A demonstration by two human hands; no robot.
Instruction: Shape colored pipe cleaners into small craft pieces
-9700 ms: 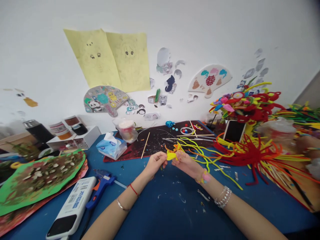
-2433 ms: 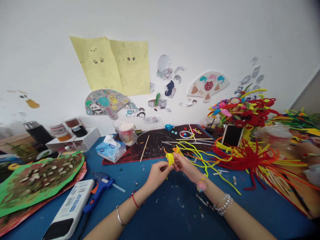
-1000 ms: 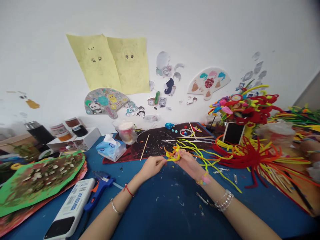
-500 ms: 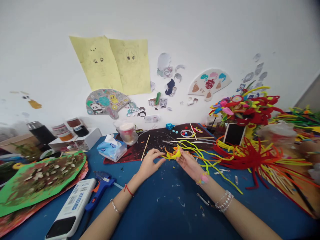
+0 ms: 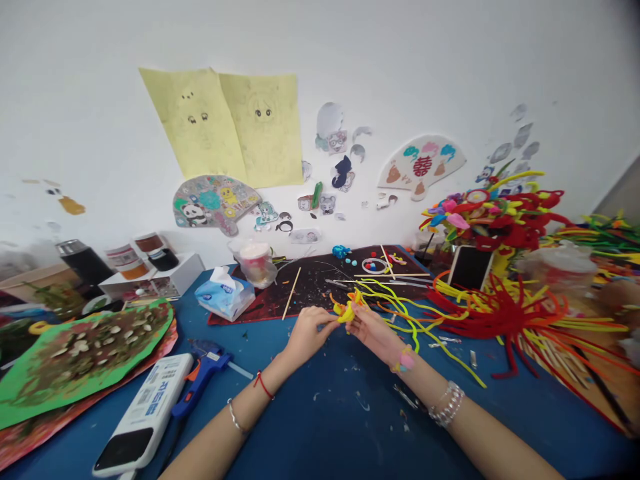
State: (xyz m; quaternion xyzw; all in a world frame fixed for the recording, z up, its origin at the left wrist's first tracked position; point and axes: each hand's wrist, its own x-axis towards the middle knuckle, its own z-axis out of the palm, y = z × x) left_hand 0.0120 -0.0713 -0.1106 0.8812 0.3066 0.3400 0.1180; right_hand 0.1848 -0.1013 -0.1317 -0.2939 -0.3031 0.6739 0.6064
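Between my two hands, above the blue table, is a small yellow and orange pipe-cleaner piece with curled ends. My right hand holds it from the right, thumb and fingers closed around its edge. From the left, my left hand pinches its lower left end between thumb and fingertips. Loose yellow-green pipe cleaners trail over the table just past my right hand. The inner side of the piece is partly hidden by my fingers.
A blue glue gun and a white power bank lie at the left, near a tissue pack. A dark mat with sticks lies behind my hands. Red pipe cleaners spread at the right beside a phone.
My left hand has moved slightly right, its thumb and fingertips now together at the piece. The yellow and orange piece has turned and sits more upright in my right hand.
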